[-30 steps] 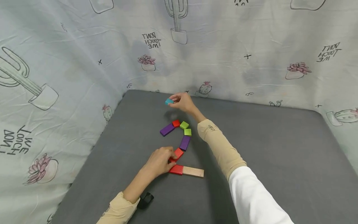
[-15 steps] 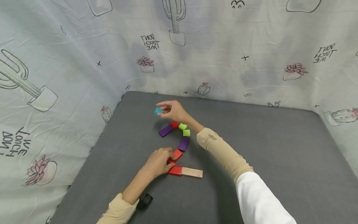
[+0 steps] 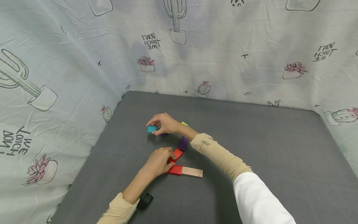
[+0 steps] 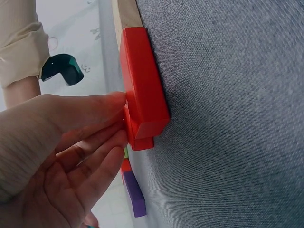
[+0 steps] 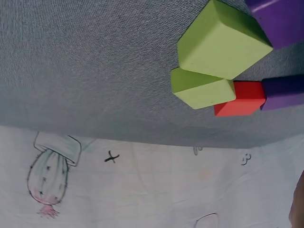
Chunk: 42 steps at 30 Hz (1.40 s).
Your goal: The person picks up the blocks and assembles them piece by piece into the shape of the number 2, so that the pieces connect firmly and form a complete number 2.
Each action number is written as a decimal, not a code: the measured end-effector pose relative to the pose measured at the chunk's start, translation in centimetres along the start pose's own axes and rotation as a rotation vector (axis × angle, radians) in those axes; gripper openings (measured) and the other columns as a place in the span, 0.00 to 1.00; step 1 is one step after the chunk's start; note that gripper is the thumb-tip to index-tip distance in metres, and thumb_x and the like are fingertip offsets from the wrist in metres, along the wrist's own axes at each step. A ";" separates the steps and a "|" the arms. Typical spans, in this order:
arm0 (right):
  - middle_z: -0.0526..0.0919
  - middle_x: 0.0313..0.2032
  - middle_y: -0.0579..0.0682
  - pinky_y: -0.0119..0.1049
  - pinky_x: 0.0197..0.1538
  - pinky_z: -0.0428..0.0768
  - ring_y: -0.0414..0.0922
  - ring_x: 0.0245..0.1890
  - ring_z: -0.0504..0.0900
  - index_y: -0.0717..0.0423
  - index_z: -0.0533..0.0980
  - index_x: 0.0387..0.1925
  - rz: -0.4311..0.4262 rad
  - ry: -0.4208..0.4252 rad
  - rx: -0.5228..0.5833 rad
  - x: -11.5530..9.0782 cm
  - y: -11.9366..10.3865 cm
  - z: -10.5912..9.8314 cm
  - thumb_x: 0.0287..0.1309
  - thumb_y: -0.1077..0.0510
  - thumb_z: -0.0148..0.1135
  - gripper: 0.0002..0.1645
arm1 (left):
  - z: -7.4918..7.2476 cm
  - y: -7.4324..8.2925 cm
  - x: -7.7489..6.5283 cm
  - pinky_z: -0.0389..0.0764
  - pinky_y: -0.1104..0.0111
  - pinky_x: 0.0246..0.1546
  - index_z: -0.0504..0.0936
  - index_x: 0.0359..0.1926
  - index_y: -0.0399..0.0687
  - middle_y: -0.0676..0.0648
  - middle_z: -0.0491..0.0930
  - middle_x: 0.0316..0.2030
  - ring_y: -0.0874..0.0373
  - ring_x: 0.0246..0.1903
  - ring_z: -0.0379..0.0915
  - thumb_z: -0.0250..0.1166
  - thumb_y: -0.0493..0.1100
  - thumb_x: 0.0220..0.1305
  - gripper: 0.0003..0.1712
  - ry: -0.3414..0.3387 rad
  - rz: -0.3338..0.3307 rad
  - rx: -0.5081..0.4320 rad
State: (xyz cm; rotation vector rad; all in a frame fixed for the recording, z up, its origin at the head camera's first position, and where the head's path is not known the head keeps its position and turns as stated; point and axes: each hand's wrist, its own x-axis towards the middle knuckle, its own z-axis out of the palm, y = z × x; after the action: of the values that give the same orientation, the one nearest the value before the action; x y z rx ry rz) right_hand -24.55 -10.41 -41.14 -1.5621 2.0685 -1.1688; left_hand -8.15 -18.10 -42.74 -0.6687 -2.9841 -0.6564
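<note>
My right hand [image 3: 165, 123] pinches a small blue block [image 3: 151, 129] between thumb and fingertips, over the table left of the block row. My left hand [image 3: 158, 160] rests at two red blocks. In the left wrist view its thumb tip touches the side of the nearer red block [image 4: 142, 80], and its extended fingertips reach the red block behind. That angled red block [image 3: 177, 153] adjoins a purple block [image 3: 183, 143]. Two green blocks [image 5: 221, 42], a red block [image 5: 240, 99] and another purple block [image 5: 285, 92] continue the curve, partly hidden by my right hand in the head view.
A plain wooden block [image 3: 192, 172] lies end to end with the nearer red block. A black object [image 3: 145, 200] shows beside the left sleeve. Cloth [image 3: 223, 49] printed with cacti hangs behind and left of the grey table [image 3: 265, 155].
My right hand has brought the blue block leftward and toward me, from beyond the curve to its left end, and now covers part of the row. The left hand stays in place.
</note>
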 end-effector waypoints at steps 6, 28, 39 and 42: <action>0.83 0.47 0.53 0.26 0.48 0.76 0.43 0.45 0.81 0.63 0.80 0.49 -0.023 -0.159 -0.092 0.3 0.0 1.0 0.51 0.64 0.71 0.21 | 0.1 -0.3 -0.2 0.79 0.65 0.28 0.88 0.31 0.43 0.53 0.77 0.28 0.54 0.30 0.79 0.77 0.37 0.46 0.08 0.011 0.009 0.002; 0.82 0.50 0.53 0.28 0.52 0.74 0.43 0.51 0.80 0.63 0.79 0.51 -0.020 -0.351 -0.221 0.1 1.3 1.4 0.52 0.67 0.70 0.22 | 0.1 -0.3 -0.2 0.77 0.67 0.25 0.88 0.31 0.43 0.53 0.77 0.27 0.57 0.27 0.78 0.78 0.37 0.45 0.09 0.007 -0.006 0.029; 0.81 0.51 0.55 0.32 0.53 0.74 0.47 0.53 0.79 0.63 0.79 0.52 -0.074 -0.369 -0.224 -0.1 1.8 0.5 0.55 0.69 0.66 0.21 | 0.1 0.0 -0.1 0.77 0.68 0.25 0.88 0.31 0.42 0.52 0.77 0.27 0.56 0.27 0.78 0.77 0.36 0.46 0.09 0.010 0.002 0.010; 0.81 0.52 0.54 0.31 0.53 0.74 0.46 0.53 0.79 0.63 0.79 0.52 -0.061 -0.368 -0.232 -0.1 1.8 0.5 0.55 0.69 0.66 0.21 | 0.1 0.0 0.0 0.77 0.68 0.26 0.88 0.31 0.42 0.52 0.77 0.27 0.56 0.27 0.78 0.77 0.36 0.46 0.09 0.013 0.002 0.009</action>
State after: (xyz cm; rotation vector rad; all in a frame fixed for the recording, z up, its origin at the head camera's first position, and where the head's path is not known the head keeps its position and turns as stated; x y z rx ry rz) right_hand -25.38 -10.40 -42.82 -1.7972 1.9699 -0.6124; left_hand -8.10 -18.04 -42.82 -0.6643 -2.9722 -0.6437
